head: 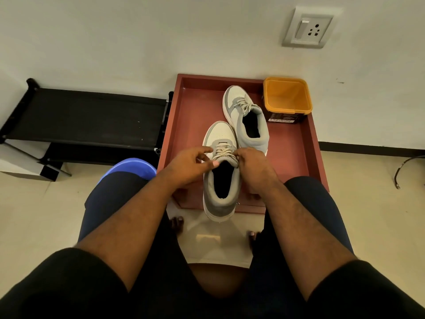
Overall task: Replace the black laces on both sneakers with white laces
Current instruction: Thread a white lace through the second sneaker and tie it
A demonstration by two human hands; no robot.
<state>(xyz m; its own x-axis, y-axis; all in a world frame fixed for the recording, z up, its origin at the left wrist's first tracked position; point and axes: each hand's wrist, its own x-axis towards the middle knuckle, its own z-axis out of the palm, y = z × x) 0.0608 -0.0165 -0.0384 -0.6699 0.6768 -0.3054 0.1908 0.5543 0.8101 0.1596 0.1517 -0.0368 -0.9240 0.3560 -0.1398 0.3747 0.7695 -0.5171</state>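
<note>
Two grey-and-white leather sneakers sit before me on a reddish-brown square tray (190,116) with a raised rim. The near sneaker (220,180) lies at the tray's near edge, its heel overhanging that edge and its toe pointing away from me. The far sneaker (247,116) lies toward the tray's far right corner, toe away, its side close against the near one's toe. Both carry pale, off-white laces; the near sneaker's laces (224,152) cross just above its dark opening. My left hand (190,165) rests at the left side of the near sneaker's collar, forefinger stretched toward the laces, the other fingers curled loosely with the thumb tip at the collar's edge; I cannot tell whether it pinches anything. My right hand (251,165) is bunched at the right side, fingertips pinching the laces near the top eyelets. An orange-rimmed square plastic tub (287,100) with a dark label stands in the tray's far right corner, just beside the far sneaker.
</note>
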